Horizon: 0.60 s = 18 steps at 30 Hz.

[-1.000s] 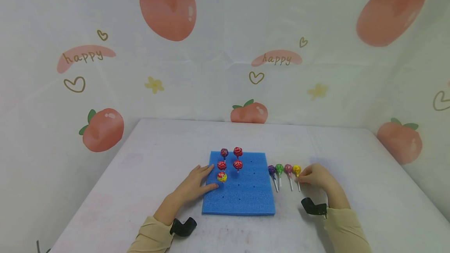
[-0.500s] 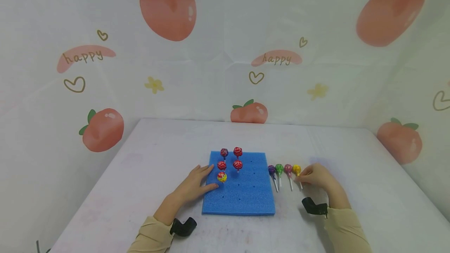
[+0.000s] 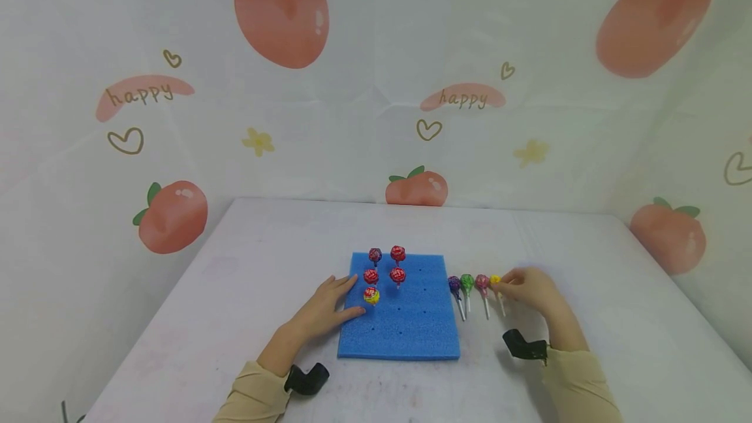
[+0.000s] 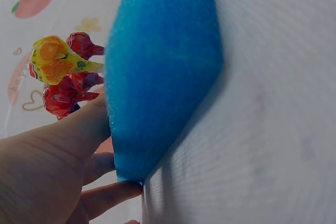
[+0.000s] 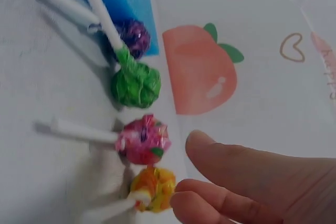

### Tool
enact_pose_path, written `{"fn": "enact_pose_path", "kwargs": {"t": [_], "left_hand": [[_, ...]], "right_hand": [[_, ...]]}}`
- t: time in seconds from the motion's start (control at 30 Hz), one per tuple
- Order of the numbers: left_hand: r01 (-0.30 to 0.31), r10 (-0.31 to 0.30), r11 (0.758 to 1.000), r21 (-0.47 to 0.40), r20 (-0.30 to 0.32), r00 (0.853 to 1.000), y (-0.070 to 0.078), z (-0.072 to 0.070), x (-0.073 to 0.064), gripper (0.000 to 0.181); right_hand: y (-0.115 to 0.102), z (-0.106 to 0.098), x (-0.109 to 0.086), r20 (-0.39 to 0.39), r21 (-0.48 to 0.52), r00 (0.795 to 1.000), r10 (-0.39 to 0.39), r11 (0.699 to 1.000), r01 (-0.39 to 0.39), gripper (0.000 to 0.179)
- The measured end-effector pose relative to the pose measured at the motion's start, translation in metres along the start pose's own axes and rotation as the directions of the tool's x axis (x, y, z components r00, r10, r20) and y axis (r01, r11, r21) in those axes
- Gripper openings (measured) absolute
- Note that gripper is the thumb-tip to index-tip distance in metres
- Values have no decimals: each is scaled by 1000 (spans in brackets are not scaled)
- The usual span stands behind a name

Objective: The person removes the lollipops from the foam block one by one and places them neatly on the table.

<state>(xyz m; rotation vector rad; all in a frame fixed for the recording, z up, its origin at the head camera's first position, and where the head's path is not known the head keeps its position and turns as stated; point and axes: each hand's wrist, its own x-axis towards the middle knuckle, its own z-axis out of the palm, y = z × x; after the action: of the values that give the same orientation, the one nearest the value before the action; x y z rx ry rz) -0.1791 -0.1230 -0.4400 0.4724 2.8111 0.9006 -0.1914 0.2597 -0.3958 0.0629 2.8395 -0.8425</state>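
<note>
In the head view my left hand rests at the left edge of a blue foam board, fingers spread. The left wrist view shows its fingers along the foam's side. Several wrapped lollipops stand in the board, including a yellow-and-red lollipop and a red lollipop. My right hand is at a yellow lollipop lying on the table. Its fingertips are right at the candy head, and the thumb stands apart from them. Beside that lie a pink lollipop, a green lollipop and a purple lollipop.
Small holes dot the front and right parts of the foam board. A white cloth covers the table, and a backdrop printed with peaches hangs behind it. Each wrist carries a black mount, such as the left mount.
My right hand has shifted up from the yellow lollipop's stick to its head, now covering part of it. The stick's lower end had swung slightly right earlier. My left hand stays put.
</note>
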Motion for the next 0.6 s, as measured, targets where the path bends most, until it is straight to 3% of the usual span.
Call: {"fn": "enact_pose_path", "kwargs": {"t": [0.33, 0.6], "left_hand": [[14, -14, 1000, -20, 4, 1000, -1, 0, 0, 71], [10, -10, 1000, -13, 8, 1000, -2, 2, 1, 73]], "right_hand": [[-23, 21, 4, -54, 88, 990, -132, 987, 137, 28], [-51, 47, 8, -52, 173, 964, -260, 949, 265, 18]]}}
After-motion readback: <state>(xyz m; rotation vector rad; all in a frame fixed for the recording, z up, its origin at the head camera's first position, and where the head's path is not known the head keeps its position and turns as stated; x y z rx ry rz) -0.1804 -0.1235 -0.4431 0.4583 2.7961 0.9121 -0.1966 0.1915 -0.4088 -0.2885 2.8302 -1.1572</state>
